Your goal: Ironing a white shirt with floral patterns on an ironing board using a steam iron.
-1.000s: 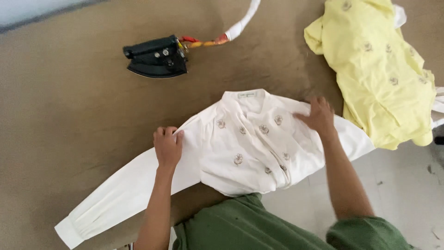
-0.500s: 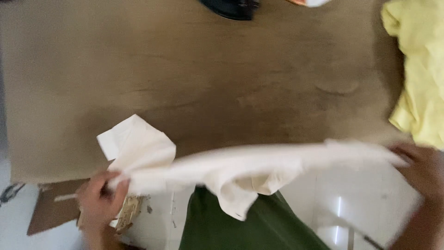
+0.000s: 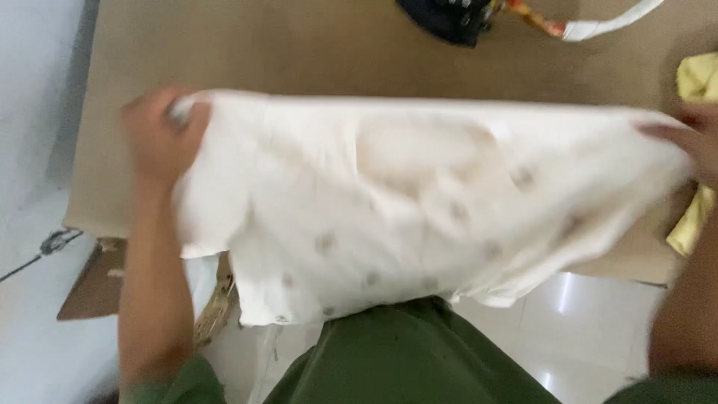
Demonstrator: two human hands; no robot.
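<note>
A white garment (image 3: 419,202) with small dark motifs is stretched wide in the air above the near edge of a brown table (image 3: 299,52). My left hand (image 3: 161,135) grips its upper left corner. My right hand (image 3: 692,142) grips its upper right corner at the frame's right edge. The cloth hangs down between both hands and covers the table's front edge. The picture is blurred by motion.
A black iron (image 3: 449,15) lies at the table's far edge, with a white cord (image 3: 606,24) trailing right. A yellow garment (image 3: 695,82) lies at the right side. Pale tiled floor (image 3: 591,314) shows below, and my green clothing (image 3: 419,359) fills the bottom.
The white garment lay flat on the table a second ago. Both hands lifted it off; it was bunched into a narrow band, and now hangs spread wide between them.
</note>
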